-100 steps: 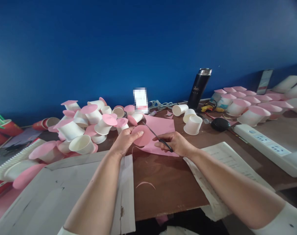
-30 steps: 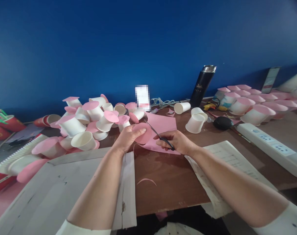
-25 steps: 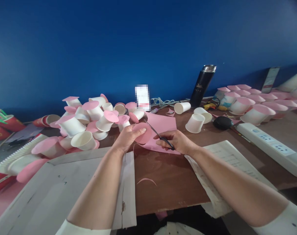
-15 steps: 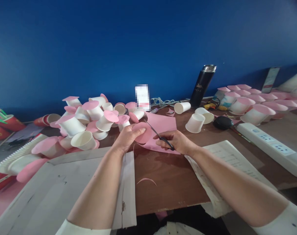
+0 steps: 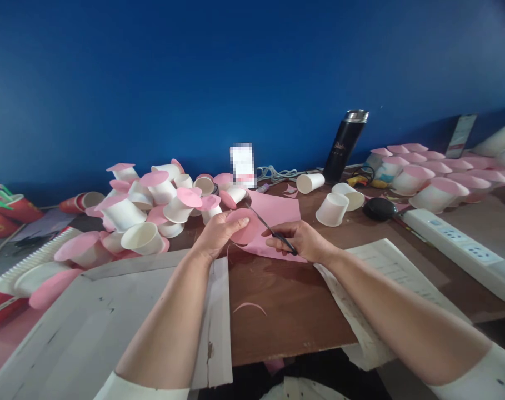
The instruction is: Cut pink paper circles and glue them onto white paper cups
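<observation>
My left hand (image 5: 216, 233) is closed on the left side of a pink paper disc (image 5: 244, 233), thumb on top. The handles of black scissors (image 5: 279, 237) are in the grip of my right hand (image 5: 304, 240). Their blades point up and left, along the disc's right edge; I cannot tell whether they touch the paper. Under the disc and scissors lies a larger sheet of pink paper (image 5: 279, 208) on the brown table. A thin curved pink paper strip (image 5: 251, 305) rests nearer to me, and a narrow trimming hangs below the disc.
White paper cups with pink discs (image 5: 123, 214) are heaped on the left, more stand in rows (image 5: 439, 191) on the right. Plain cups (image 5: 332, 209), a black thermos (image 5: 344, 147), a black mouse (image 5: 379, 209), a power strip (image 5: 452, 244) and a phone (image 5: 460, 136) are around.
Almost nothing differs. Both hands, the paper disc and the scissors keep nearly the same place; the whole view has shifted very slightly.
</observation>
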`<action>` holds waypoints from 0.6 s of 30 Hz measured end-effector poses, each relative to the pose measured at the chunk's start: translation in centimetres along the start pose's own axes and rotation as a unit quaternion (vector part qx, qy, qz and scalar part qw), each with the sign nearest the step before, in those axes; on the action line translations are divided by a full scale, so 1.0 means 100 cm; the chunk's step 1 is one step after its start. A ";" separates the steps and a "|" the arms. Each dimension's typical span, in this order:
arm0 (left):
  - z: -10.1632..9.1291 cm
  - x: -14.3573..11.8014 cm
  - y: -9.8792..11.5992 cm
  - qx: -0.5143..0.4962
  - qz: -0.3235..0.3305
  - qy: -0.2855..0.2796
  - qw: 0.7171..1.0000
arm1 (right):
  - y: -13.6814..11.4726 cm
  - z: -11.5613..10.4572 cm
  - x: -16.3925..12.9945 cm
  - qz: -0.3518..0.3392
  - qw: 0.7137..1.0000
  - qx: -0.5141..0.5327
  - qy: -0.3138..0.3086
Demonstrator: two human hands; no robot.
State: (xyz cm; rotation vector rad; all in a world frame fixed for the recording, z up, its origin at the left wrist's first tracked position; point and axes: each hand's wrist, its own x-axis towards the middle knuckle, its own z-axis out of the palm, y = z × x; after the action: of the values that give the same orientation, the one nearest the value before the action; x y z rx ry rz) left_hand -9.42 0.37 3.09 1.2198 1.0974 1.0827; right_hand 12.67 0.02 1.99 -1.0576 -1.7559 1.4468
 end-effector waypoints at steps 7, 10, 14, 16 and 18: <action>0.000 0.000 -0.001 -0.011 0.005 0.000 1.000 | -0.001 0.001 0.000 0.005 1.000 0.012 0.008; -0.001 0.001 -0.002 0.000 0.007 -0.002 1.000 | -0.001 0.001 -0.001 0.006 1.000 0.004 0.011; -0.003 0.001 -0.003 0.011 0.011 -0.007 1.000 | 0.000 0.000 -0.001 -0.003 1.000 0.005 0.003; -0.004 0.001 -0.003 0.021 0.010 -0.007 1.000 | 0.001 0.000 -0.001 -0.008 1.000 0.007 -0.002; -0.003 0.000 -0.001 0.033 0.006 -0.007 0.999 | 0.002 0.001 -0.001 -0.007 1.000 0.005 -0.004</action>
State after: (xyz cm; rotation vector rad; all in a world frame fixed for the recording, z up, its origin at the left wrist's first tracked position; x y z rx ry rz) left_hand -9.73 0.45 2.94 1.2861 1.1232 1.0526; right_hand 12.69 -0.14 1.82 -1.0333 -1.7567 1.4524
